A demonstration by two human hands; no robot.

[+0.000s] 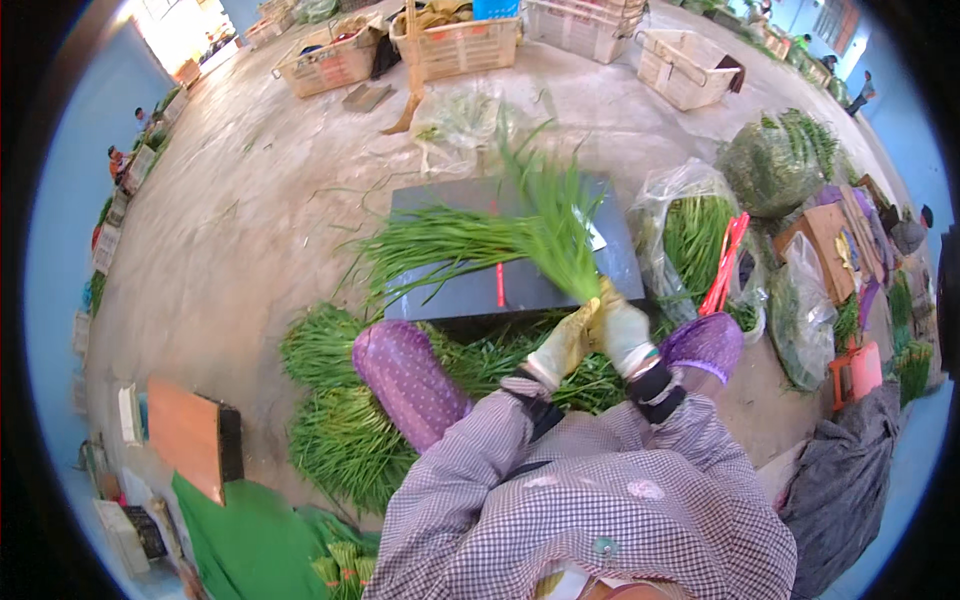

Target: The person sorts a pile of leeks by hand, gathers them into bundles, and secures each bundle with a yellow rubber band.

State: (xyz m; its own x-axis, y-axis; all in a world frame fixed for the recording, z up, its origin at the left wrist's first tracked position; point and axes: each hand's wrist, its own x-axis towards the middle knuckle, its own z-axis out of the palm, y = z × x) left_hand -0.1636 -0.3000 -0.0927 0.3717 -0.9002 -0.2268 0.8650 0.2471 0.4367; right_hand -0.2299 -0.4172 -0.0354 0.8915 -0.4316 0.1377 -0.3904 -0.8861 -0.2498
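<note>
- Left hand (566, 343), right hand (622, 330): grip closed on bunch (562, 245), frame centre.
- Apparent step: gathering it over tabletop (440, 194).
- Next move calls for steady, even hold.

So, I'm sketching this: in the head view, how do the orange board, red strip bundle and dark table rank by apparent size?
1. Dark table, partly covered by greens
2. Orange board
3. Red strip bundle

Dark grey table (440, 192): green stalks (445, 235), red strip (500, 287). Floor (250, 220): crates (458, 58).
</note>
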